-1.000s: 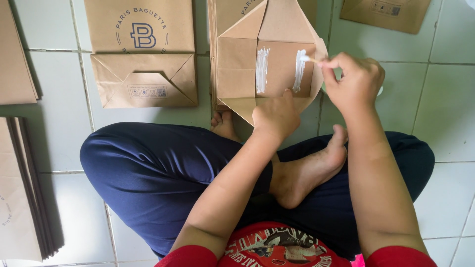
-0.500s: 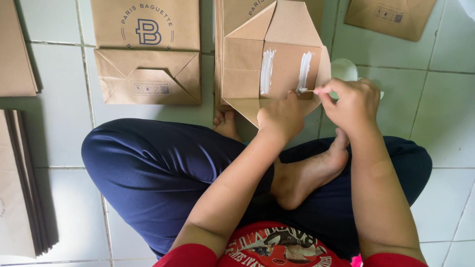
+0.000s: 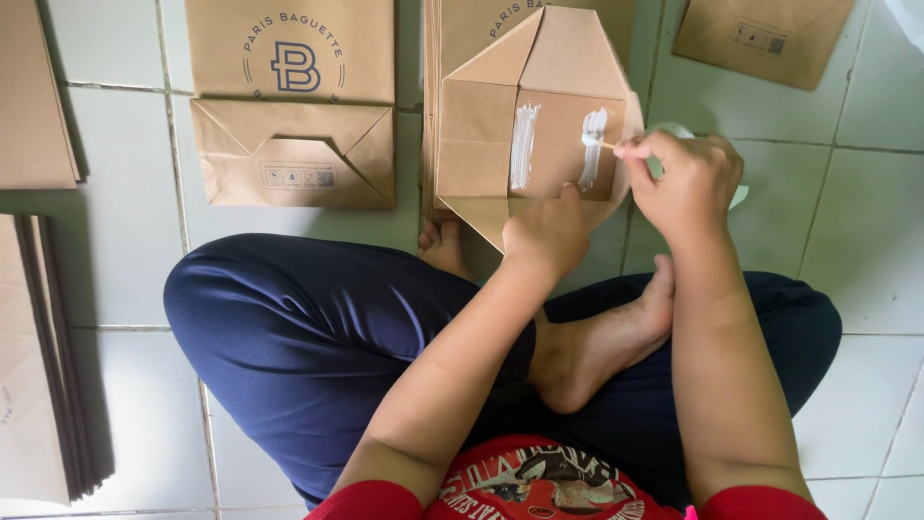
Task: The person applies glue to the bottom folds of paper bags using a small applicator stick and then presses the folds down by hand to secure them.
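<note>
A brown paper bag lies on the tiled floor in front of my crossed legs, its bottom flaps folded open. Two white glue stripes run down the inner panel. My left hand presses on the near edge of that panel. My right hand pinches a thin stick whose tip touches the right stripe. Under this bag lies a stack of similar flat bags.
A finished folded bag lies to the upper left. A stack of flat bags runs along the left edge and another bag lies at the top right. A pale round object is partly hidden behind my right hand.
My right hand drew the stick down the right glue stripe and has come back up to its middle. My left hand stayed on the panel.
</note>
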